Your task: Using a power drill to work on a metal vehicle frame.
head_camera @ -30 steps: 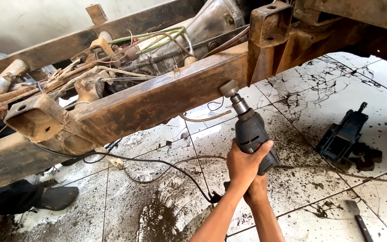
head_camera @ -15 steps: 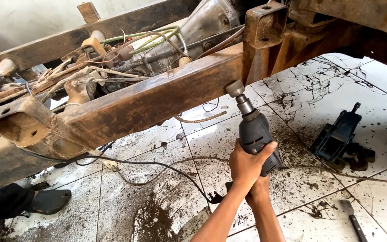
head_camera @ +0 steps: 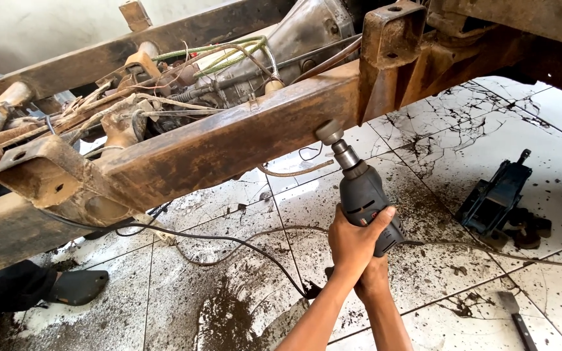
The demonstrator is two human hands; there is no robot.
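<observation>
A dark grey corded power tool (head_camera: 367,201) points up and to the left, and its round brush head (head_camera: 328,132) touches the side of a rusty frame rail (head_camera: 229,140). My left hand (head_camera: 354,242) wraps around the tool's body. Just below it, my right hand (head_camera: 375,281) grips the tool's rear end and is partly hidden by the left. Both forearms come up from the bottom edge. The tool's black cable (head_camera: 229,239) trails left across the floor.
A rusty bracket (head_camera: 391,39) stands on the rail right of the brush. A gearbox (head_camera: 307,32) and loose wires lie behind it. On the dirty white tiles sit a black jack (head_camera: 495,198) and a flat scraper (head_camera: 515,318). Another person's shoe (head_camera: 79,286) is at left.
The brush head stays against the rail's side at nearly the same spot. Both hands keep their grip. The view has shifted only slightly.
</observation>
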